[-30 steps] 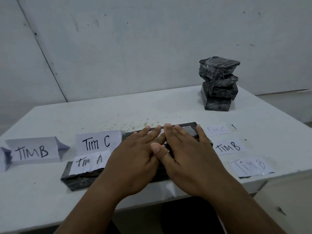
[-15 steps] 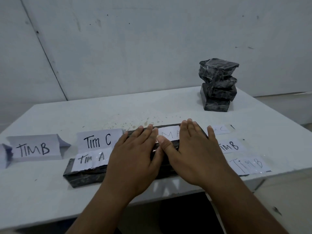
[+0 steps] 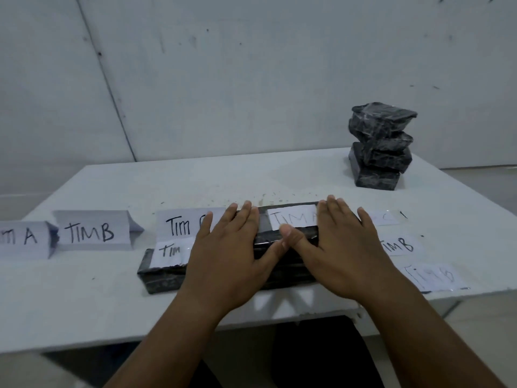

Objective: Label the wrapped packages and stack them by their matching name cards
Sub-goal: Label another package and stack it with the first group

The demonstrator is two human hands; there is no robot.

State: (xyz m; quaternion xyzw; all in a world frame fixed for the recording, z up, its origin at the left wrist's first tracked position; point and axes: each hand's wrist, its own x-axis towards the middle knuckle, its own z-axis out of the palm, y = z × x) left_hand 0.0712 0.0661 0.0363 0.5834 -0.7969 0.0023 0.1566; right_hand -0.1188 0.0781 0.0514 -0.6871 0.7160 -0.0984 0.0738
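While both hands lie flat with fingers spread, the left hand (image 3: pixel 229 256) and right hand (image 3: pixel 341 247) press on a long black package (image 3: pixel 165 278) near the tabletop's (image 3: pixel 84 303) front edge, either side of a white label (image 3: pixel 293 218) on its top. Three name cards (image 3: pixel 92 231) stand toward the left edge, a package stack (image 3: pixel 380 147) sits at the far right corner, and loose labels (image 3: pixel 400 245) lie near the right front edge.

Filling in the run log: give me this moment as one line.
step: pressing label | left hand: flat on package | right hand: flat beside TIM A label | unlabelled stack: far right | loose labels: right
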